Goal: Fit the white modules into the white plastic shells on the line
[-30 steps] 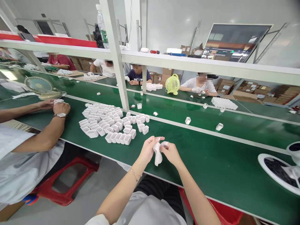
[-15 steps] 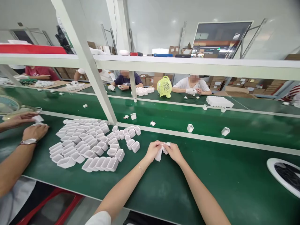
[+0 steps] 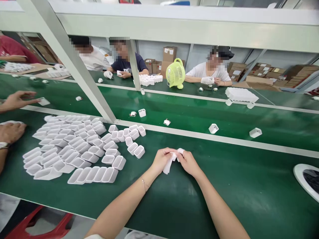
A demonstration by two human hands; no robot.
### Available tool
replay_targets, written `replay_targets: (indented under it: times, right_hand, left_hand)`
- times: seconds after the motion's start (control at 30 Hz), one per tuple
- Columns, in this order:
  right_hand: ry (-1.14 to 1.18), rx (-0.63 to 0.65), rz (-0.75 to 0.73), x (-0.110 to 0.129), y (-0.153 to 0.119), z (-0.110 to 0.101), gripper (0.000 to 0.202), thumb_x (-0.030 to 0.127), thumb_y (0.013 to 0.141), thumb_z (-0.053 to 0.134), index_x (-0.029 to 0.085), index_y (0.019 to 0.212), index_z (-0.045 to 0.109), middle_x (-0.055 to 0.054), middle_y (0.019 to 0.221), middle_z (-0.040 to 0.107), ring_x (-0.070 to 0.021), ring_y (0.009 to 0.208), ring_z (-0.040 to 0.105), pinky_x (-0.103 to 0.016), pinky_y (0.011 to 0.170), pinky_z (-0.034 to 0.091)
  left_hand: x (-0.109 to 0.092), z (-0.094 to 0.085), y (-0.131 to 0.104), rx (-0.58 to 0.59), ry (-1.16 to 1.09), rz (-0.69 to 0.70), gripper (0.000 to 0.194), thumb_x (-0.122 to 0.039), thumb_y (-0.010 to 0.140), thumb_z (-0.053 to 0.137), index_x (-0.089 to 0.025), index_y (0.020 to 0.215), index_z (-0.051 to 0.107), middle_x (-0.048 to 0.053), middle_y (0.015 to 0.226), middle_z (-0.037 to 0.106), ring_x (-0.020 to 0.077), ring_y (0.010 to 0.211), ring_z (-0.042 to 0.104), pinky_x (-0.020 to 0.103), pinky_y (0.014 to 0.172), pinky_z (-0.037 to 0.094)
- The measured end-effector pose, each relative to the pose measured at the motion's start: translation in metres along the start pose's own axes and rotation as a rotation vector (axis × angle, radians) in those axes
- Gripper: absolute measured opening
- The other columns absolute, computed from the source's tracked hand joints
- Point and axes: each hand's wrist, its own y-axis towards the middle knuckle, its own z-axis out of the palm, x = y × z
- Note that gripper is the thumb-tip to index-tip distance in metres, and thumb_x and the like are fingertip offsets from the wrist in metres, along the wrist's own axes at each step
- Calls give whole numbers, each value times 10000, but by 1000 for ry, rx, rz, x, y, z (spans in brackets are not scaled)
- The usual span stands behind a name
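Both of my hands meet over the green table, fingertips nearly touching. My left hand (image 3: pixel 161 160) is closed in a pinch on a white cloth-like strip (image 3: pixel 167 167), which hangs down below the fingers. Its exact material is hard to tell. My right hand (image 3: pixel 188 161) is closed too, around a small white piece that its fingers mostly cover. To the left of my hands, many white open cups (image 3: pixel 93 174) lie close together on the table, their openings turned in several directions.
A slanted metal post (image 3: pixel 82 71) rises behind the cups. Beyond a pale rail (image 3: pixel 194 135), small white parts lie on a green strip. A yellow-green fan (image 3: pixel 175 73) and several people are across. At left are a person's hands (image 3: pixel 11 132); a round white-rimmed object (image 3: pixel 297 176) is at right.
The view has tilted down and closer. The neighbouring person's upper hand has opened and moved away from the other, and a white piece lies on the rail side near it. My hands keep their grip.
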Motion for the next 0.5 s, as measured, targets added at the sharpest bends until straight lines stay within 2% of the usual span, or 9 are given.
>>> replay_targets:
  times: [0.1,0.2,0.37,0.5]
  right_hand:
    - [21,38,-6,4,-3,-3,385,401,953,392,184,660,516,-1,642,561,-119,596,526,-248,605,412]
    - [32,63,14,7,-3,-2,344,420,924,430,187,718,577,-3,663,601,-133,606,544,-244,593,405]
    - [-29,13,65,8,-2,3,311,403,893,487,189,675,546,8,562,513,-133,525,455,-250,517,301]
    - [2,82,40,10,-2,-2,238,296,869,439,189,669,510,8,600,509,-126,543,456,-248,539,325]
  left_hand:
    - [-1,-2,1,-9,-12,-15,221,-188,656,614,-164,800,780,52,811,707,180,735,617,269,691,469]
    - [-3,-3,1,-15,-1,-9,212,-173,665,615,-183,794,782,32,790,682,166,732,608,258,684,464]
    - [-5,-2,0,-1,19,2,181,-209,705,637,-184,810,783,22,752,621,155,674,599,259,631,467]
    - [-7,-4,1,-9,47,23,203,-178,723,614,-191,839,781,22,775,622,154,722,588,260,672,454]
